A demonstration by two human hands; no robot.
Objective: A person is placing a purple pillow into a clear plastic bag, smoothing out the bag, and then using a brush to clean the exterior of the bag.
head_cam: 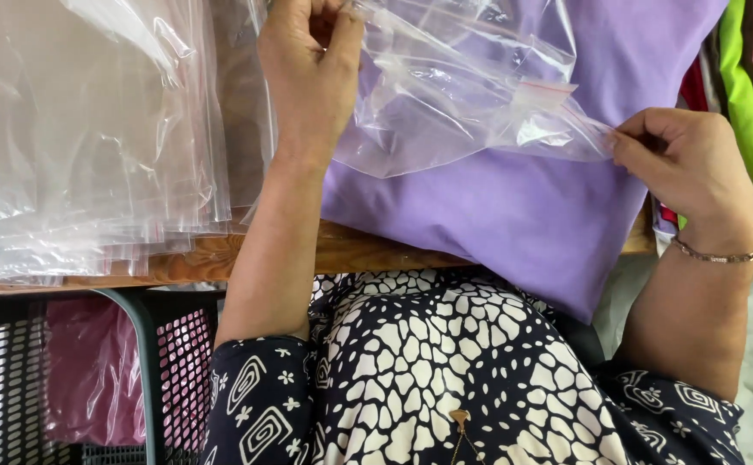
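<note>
While pinching opposite edges, left hand [312, 69] and right hand [686, 159] both closed on clear zip-seal plastic bag [462, 103], stretched taut between them, probably to keep its mouth accessible. Bag empty, held above folded lilac cotton garment [514, 215] resting on wooden worktop [222, 257]. Further left, stack of clear plastic bags [84, 138] lying flat, within reach. Below worktop edge, dark perforated basket [15, 379] containing bagged pink fabric [92, 370].

Clear zip bag [454, 103] held up, crinkled; over folded purple cloth [514, 215] on table.
</note>
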